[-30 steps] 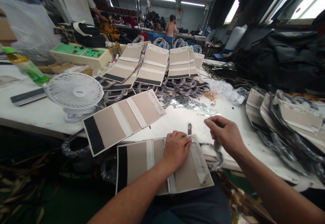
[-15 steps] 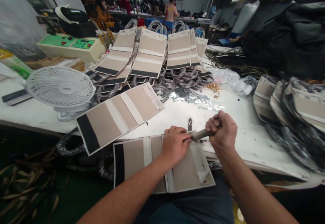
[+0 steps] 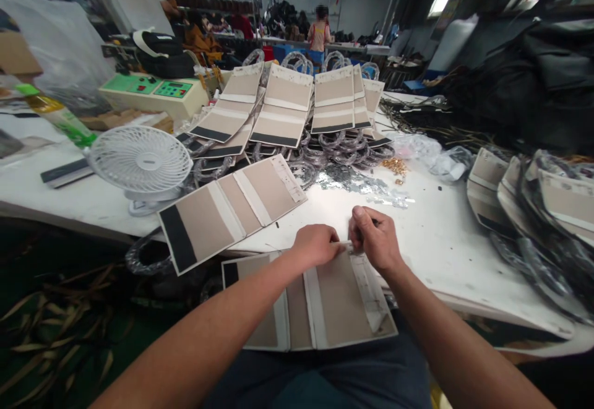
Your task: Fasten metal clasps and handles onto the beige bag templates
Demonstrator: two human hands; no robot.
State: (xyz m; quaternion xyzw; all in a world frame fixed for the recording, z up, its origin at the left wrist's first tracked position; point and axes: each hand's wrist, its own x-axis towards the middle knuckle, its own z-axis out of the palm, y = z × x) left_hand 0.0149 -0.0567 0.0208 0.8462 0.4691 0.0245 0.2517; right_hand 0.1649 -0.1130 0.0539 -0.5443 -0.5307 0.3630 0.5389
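Note:
A beige panel (image 3: pixel 338 301) with white strips and a black end band lies partly on my lap, against the table edge. My left hand (image 3: pixel 318 245) is closed at its far edge, fingertips pinching near the corner. Right beside those fingertips my right hand (image 3: pixel 377 236) is held in a fist, thumb uppermost. A dark bit shows between its fingers; what it grips is mostly hidden. A second beige panel (image 3: pixel 232 208) lies slanted on the table to the left, its wrapped handle (image 3: pixel 143 257) hanging over the edge.
A white fan (image 3: pixel 142 161) stands at left before a control box (image 3: pixel 153 96). Stacked panels (image 3: pixel 283 103) with wrapped handles lie at the back. Thin metal plates (image 3: pixel 343 177) and brass-coloured pieces (image 3: pixel 394 165) are scattered in front. More panels (image 3: pixel 487 180) lean at right.
My right fist has moved left and turned, close to my left fingertips. The thick grey-brown tool handle that stuck out of it no longer shows clearly. The camera view has shifted slightly.

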